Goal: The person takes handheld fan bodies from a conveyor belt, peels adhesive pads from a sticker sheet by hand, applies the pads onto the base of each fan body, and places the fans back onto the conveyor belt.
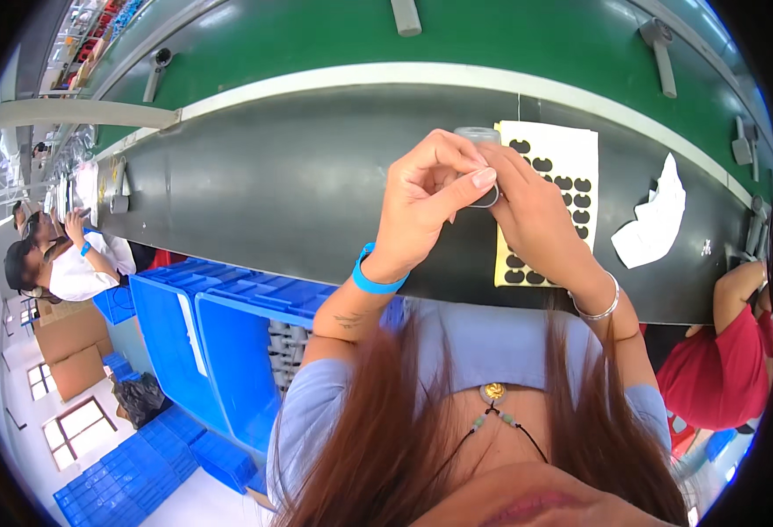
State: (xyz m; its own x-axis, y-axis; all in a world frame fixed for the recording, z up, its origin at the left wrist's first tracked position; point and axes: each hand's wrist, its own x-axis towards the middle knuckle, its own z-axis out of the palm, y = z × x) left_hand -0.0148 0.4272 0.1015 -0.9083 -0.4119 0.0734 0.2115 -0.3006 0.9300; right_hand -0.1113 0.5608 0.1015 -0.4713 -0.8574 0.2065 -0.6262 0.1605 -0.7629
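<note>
So, nearest my view, the left hand pinches a small grey piece between thumb and forefinger, only its dark curved lower rim showing; its long axis I can't read. The right hand closes in from the other side, fingers curled against the left's fingertips, but with its thumb hidden I can't tell whether it grips too.

What I judge matters most is the pale yellow sheet of black notched pads: it lies to the right of the piece, under the right hand in my view, its long axis running straight away from the wearer. The right hand is clearly the nearer one, though I can't tell if it touches the sheet.

Just beyond the fingers, a grey object sits beside the sheet's far left corner. Well off to the right, crumpled white paper lies on the black bench; past that, I see a green panel.
</note>
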